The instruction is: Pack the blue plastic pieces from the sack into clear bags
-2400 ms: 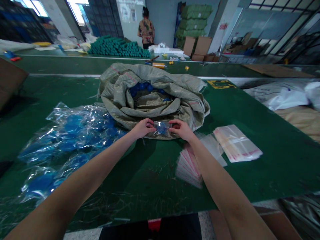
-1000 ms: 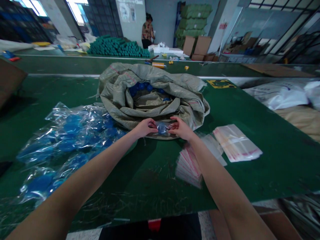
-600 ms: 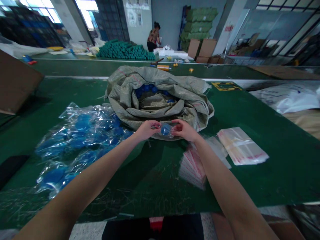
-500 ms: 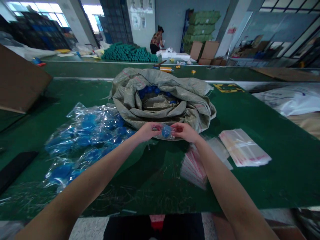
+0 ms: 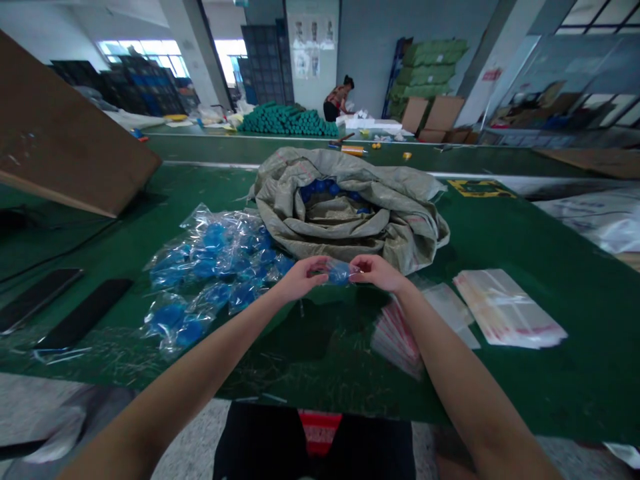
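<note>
My left hand (image 5: 300,278) and my right hand (image 5: 379,272) pinch the two ends of a small clear bag with a blue piece inside (image 5: 339,272), held just above the green table (image 5: 500,227). Right behind it lies an open grey woven sack (image 5: 395,213) with more blue pieces (image 5: 325,189) showing inside. A heap of filled clear bags with blue pieces (image 5: 215,267) lies to the left of my left hand. Stacks of empty clear bags with red strips (image 5: 505,310) (image 5: 395,337) lie by my right forearm.
A brown board (image 5: 65,147) leans at the far left, with two dark flat slabs (image 5: 83,313) near the table's front edge. Beyond the table are green rolls (image 5: 285,120), cardboard boxes (image 5: 440,113) and a person (image 5: 337,101) bent over a far table. White sacks (image 5: 600,220) lie at right.
The view has swung left and down, bringing the brown board and dark slabs into sight. Both hands stay pinched on the small bag in front of the sack.
</note>
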Available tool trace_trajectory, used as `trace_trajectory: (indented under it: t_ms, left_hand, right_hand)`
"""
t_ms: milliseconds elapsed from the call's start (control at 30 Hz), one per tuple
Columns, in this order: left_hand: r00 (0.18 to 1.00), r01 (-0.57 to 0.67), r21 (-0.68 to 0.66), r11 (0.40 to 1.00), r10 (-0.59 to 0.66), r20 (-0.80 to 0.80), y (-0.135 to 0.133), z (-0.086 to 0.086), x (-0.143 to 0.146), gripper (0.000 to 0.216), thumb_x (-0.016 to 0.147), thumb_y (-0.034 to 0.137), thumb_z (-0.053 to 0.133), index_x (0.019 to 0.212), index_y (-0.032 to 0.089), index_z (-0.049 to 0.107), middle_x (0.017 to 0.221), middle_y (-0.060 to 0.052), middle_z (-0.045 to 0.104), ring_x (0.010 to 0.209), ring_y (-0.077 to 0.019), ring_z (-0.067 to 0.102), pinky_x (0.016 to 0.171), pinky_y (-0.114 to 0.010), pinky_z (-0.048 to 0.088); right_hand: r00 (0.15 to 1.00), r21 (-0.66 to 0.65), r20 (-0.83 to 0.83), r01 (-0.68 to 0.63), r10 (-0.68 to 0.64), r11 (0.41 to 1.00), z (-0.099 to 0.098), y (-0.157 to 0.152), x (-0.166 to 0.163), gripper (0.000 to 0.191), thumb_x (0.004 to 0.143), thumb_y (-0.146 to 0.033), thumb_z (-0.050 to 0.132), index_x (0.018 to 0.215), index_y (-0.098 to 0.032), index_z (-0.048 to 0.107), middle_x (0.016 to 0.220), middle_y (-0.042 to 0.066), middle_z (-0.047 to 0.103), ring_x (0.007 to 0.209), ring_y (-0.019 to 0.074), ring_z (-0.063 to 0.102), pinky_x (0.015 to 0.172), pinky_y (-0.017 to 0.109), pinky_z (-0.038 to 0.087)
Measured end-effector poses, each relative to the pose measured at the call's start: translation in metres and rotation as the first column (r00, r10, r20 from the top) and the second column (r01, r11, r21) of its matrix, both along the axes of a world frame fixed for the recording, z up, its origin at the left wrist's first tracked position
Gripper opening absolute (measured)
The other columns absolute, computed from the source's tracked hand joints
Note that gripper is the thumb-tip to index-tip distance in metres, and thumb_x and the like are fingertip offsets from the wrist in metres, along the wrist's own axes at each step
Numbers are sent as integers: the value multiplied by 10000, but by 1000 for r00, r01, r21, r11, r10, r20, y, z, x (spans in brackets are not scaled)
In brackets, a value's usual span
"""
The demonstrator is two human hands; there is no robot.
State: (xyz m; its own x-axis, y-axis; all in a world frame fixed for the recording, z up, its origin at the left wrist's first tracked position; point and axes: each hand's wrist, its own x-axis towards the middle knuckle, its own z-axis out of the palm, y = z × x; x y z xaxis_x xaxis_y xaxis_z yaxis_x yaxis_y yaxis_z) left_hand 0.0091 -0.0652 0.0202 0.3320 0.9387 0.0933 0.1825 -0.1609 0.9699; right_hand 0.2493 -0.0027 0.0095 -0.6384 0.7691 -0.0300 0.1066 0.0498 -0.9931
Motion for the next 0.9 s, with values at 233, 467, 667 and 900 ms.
trace_trajectory:
  t_ms: [233, 467, 667, 900]
  left_hand:
    - [886, -122, 252, 960, 220, -409, -31, 14, 4, 453, 759, 432, 736, 1120, 166, 666, 1085, -74, 694, 809, -181, 653, 689, -299, 548]
    - [247, -45, 509, 860, 503, -828, -103, 5, -52, 395, 927, 213, 449, 1304, 238, 564, 1388, -91, 548, 797, -191, 697, 590, -285, 537]
    - [-46, -1, 314, 949, 314, -948, -141, 24, -49, 632, 879, 157, 400, 1508, 167, 354, 1540, -230, 353, 650, -188, 689, 523, -316, 528]
    - [426, 523, 312, 793, 74, -902, -121, 21, 85, 549, 924, 336, 376, 1454, 193, 403, 1544, -135, 392, 811, -220, 720, 594, -340, 558]
  right_hand:
    - [1000, 75, -20, -10, 11, 997, 2, -2, -2, 333, 599, -282, 842, 858, -164, 671, 812, -2, 686, 745, 137, 626, 765, 307, 492]
    - [866, 20, -407, 326, -290, 945, 18, -3, 2, 282, 657, -281, 804, 891, -217, 661, 769, -33, 638, 660, 104, 571, 614, 248, 458]
    - [684, -57, -661, 364, -308, 930, 53, -5, 14, 256, 705, -267, 738, 934, -264, 624, 663, -55, 536, 602, 97, 503, 549, 227, 419]
    - [760, 63, -540, 464, -361, 883, 67, -8, 15, 190, 747, -407, 630, 885, -290, 573, 665, -29, 453, 628, 140, 488, 569, 275, 439]
